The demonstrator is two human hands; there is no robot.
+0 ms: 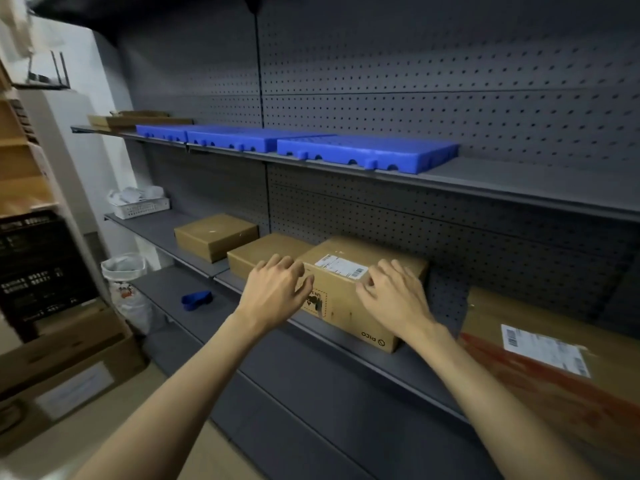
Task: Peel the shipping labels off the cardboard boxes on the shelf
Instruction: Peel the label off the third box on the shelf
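A brown cardboard box point(349, 306) marked PICO stands on the grey middle shelf point(408, 372). A white shipping label point(341, 266) lies flat on its top. My left hand point(277, 289) rests at the box's left top edge, fingers spread and holding nothing. My right hand point(391, 292) sits on the box's right top, fingertips curled at the label's right end. A larger box point(561, 386) at the far right carries another white label point(545, 348). Two plain boxes point(216, 235) point(263, 252) stand further left on the same shelf.
Blue foam trays point(367, 152) lie on the upper shelf. A white basket point(142, 206) sits at the shelf's left end. A blue object point(196, 299) lies on the lower shelf. A lined bin point(126, 278) and stacked cartons point(65, 355) stand on the floor at left.
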